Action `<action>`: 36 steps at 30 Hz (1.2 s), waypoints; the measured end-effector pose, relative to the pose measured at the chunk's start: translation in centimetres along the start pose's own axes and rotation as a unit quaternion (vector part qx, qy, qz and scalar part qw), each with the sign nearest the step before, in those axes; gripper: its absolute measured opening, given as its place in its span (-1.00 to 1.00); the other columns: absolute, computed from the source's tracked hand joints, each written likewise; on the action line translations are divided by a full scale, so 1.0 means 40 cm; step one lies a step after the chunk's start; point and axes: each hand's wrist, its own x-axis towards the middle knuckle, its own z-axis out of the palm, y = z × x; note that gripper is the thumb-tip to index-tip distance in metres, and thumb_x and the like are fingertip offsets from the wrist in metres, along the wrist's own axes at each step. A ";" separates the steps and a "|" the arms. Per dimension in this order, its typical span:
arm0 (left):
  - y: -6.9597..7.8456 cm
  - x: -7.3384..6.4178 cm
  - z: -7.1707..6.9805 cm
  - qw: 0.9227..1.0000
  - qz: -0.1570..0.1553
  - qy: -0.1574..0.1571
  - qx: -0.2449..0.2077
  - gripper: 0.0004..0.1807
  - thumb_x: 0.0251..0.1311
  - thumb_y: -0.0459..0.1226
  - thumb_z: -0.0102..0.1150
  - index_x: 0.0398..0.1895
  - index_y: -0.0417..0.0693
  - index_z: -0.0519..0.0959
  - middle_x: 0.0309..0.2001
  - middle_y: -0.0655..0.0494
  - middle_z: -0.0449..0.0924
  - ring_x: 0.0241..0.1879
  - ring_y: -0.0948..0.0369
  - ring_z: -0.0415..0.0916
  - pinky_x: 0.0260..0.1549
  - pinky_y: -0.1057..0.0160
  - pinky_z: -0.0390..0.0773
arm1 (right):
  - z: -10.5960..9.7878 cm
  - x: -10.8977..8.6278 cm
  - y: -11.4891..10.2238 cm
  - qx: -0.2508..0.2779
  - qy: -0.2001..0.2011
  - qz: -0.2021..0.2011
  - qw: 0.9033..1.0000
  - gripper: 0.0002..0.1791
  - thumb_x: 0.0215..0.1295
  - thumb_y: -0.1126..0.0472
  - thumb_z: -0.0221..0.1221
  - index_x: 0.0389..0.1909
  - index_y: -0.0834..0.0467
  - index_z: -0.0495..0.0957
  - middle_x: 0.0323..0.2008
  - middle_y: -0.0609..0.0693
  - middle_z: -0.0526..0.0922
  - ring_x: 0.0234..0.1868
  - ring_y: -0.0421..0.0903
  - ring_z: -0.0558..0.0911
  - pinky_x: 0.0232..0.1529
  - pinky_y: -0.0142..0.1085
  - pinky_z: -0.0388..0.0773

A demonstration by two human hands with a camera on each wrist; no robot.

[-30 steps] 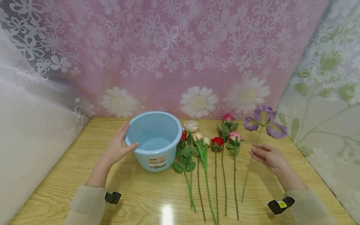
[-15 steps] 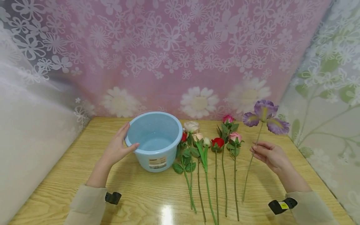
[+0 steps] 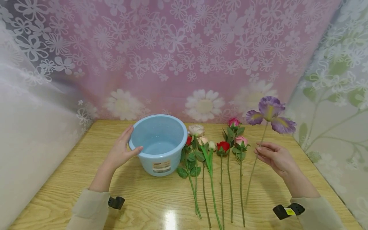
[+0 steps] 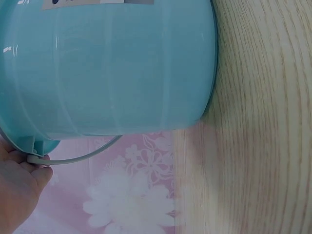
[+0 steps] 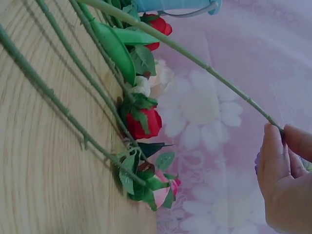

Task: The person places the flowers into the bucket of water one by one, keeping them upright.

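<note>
My left hand (image 3: 119, 151) holds the light blue bucket (image 3: 161, 164) at its left rim, thumb over the near edge and fingers along the outer side. In the left wrist view the fingers (image 4: 34, 168) lie by the rim where the thin handle (image 4: 83, 157) joins. My right hand (image 3: 277, 158) pinches the thin stem of a purple iris (image 3: 270, 110) between thumb and fingers, bloom upward. Seen from the right wrist, the iris stem (image 5: 209, 70) slants across the view to the fingertips; the hand mostly hides the bloom.
Between bucket and right hand lie several artificial flowers, among them a red rose (image 3: 223, 147), a pink rose (image 3: 241, 140), a white tulip (image 3: 211, 145) and a cream bloom (image 3: 196, 130). Their stems point toward me on the wooden table (image 3: 143, 204). A flowered curtain (image 3: 172, 64) hangs behind.
The iris has risen slightly in my right hand, its bloom higher against the curtain. My left hand and the bucket keep their place.
</note>
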 end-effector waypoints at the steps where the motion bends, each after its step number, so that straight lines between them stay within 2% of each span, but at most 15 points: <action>1: 0.000 0.000 0.000 1.000 0.001 0.001 -0.002 -0.07 0.00 -0.05 0.17 0.33 -0.28 -0.05 0.34 -0.17 -0.14 0.27 -0.14 -0.14 0.07 -0.25 0.05 | 0.004 0.000 -0.001 -0.001 0.000 0.000 1.000 -0.74 0.21 0.45 -0.01 -0.30 0.13 0.60 -0.29 -0.04 0.58 -0.25 -0.16 0.60 -0.21 -0.40 0.52; 24: -0.006 0.002 0.004 1.000 0.002 0.006 -0.004 -0.09 -0.01 -0.07 0.18 0.33 -0.27 -0.03 0.34 -0.15 -0.12 0.27 -0.13 -0.14 0.08 -0.25 0.04 | 0.091 0.021 -0.018 0.020 0.004 -0.011 1.000 -0.77 0.16 0.45 0.04 -0.30 0.14 0.61 -0.30 -0.01 0.59 -0.27 -0.14 0.60 -0.24 -0.39 0.53; 29: -0.006 0.000 0.003 1.000 0.002 0.006 -0.005 -0.09 -0.01 -0.08 0.17 0.33 -0.27 -0.03 0.34 -0.15 -0.12 0.27 -0.13 -0.14 0.07 -0.26 0.05 | 0.107 0.031 -0.021 0.029 -0.001 -0.019 0.999 -0.75 0.18 0.48 0.00 -0.30 0.16 0.60 -0.30 0.00 0.59 -0.28 -0.13 0.60 -0.25 -0.39 0.53; 36: -0.005 -0.003 0.003 1.000 0.005 0.007 -0.001 -0.05 -0.01 0.02 0.16 0.33 -0.25 -0.05 0.34 -0.14 -0.13 0.27 -0.12 -0.13 0.07 -0.25 0.05 | 0.124 0.041 -0.024 0.049 -0.018 -0.030 0.998 -0.74 0.18 0.50 -0.02 -0.28 0.21 0.60 -0.32 0.04 0.60 -0.29 -0.11 0.61 -0.23 -0.37 0.53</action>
